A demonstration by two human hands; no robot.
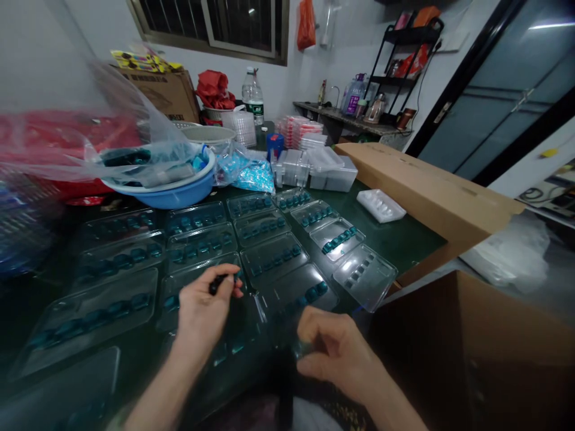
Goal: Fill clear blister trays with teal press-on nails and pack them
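My left hand (204, 308) is closed around a small black object (218, 284) with a rounded end, held over the clear plastic trays. Its exact kind does not show. My right hand (335, 347) hovers lower on the right, fingers curled and thumb close to them; what it pinches, if anything, is too blurred to name. Under and around both hands lie shallow clear plastic trays (269, 258) in rows. Most carry a line of teal pieces (339, 239) along the middle. The tray at the right end (377, 275) shows a row of greyish squares instead.
A blue basin (179, 194) with plastic-wrapped items stands at the back left, beside a bag of blue-and-white bits (254, 176). Clear plastic boxes (332, 173) are stacked behind the trays. A white moulded tray (381, 205) and cardboard boxes (422, 185) border the right side.
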